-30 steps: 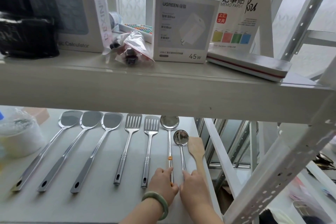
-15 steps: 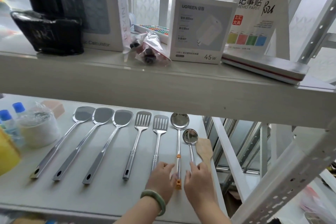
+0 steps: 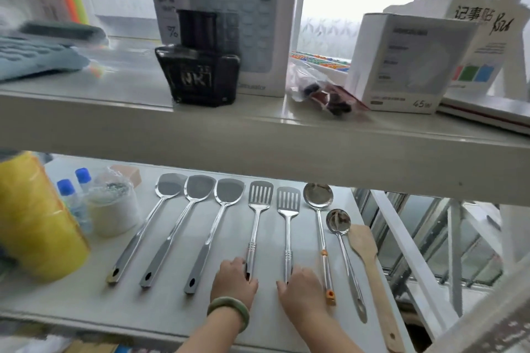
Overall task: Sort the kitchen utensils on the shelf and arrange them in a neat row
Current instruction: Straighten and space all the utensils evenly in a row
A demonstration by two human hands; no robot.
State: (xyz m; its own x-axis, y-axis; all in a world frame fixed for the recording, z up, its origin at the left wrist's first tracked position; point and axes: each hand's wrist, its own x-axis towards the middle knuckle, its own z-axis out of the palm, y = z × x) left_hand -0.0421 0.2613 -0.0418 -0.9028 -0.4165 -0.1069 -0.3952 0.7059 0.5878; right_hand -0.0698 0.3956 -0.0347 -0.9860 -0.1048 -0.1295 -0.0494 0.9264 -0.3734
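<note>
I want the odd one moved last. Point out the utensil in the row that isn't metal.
It is the wooden spatula, last on the right of the row beside the small ladle. It is pale brown wood; every other utensil is shiny steel.

Ink bottle [image 3: 200, 77]; calculator box [image 3: 229, 8]; yellow roll [image 3: 37, 223]

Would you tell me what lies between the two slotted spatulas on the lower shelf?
In the head view, only bare shelf separates the left slotted spatula from the right slotted spatula.
</note>
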